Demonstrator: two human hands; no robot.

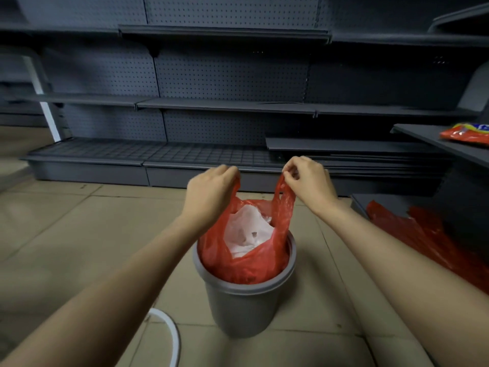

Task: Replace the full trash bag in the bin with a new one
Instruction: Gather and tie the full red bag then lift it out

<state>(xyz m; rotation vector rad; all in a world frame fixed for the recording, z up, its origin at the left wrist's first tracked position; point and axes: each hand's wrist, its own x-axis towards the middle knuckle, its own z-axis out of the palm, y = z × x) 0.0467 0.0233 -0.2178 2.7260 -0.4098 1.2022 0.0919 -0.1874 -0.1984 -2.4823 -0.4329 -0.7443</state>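
A grey round bin (244, 308) stands on the tiled floor in the middle of the head view. Inside it sits a red plastic trash bag (243, 266) stuffed with white crumpled paper (247, 231). My left hand (211, 189) grips the bag's left handle, which is pulled up above the rim. My right hand (308, 178) pinches the bag's right handle loop, stretched upward. The bag's body is still down in the bin. More red plastic bags (412, 229) lie flat on the floor at the right.
Dark grey shop shelves (225, 104) run along the back, with loose shelf boards (344, 149) stacked on the lowest level. A shelf at the right holds an orange packet (465, 133). A white curved tube (169, 332) lies on the floor near the bin.
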